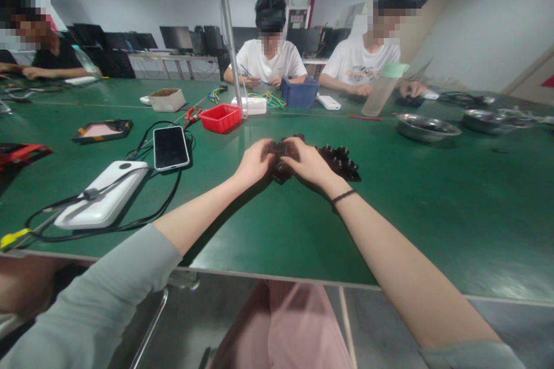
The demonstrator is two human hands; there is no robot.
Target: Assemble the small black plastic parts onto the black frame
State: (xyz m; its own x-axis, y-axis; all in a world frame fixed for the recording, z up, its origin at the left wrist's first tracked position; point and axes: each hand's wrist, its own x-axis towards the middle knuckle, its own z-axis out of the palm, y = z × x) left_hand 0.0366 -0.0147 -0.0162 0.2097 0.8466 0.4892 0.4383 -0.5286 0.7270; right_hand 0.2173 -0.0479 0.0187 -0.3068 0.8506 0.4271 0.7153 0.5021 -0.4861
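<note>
My left hand [255,160] and my right hand [312,164] meet over the middle of the green table [259,225]. Their fingers are curled around a cluster of small, glossy black parts [281,174]; the exact kind is too blurred to make out. Both thumbs point inward over the cluster, which partly hides behind the fingers. Just right of my right hand, more black parts with round knobs [340,161] lie in a group on the table. A dark band circles my right wrist.
To the left lie a phone [171,148], a white power bank [104,196] and black cables. Farther back stand a red bin [221,119], a blue bin [299,92], a metal pole [229,29] and a bottle [383,92]. Metal bowls [427,128] sit right. Several people work around the table.
</note>
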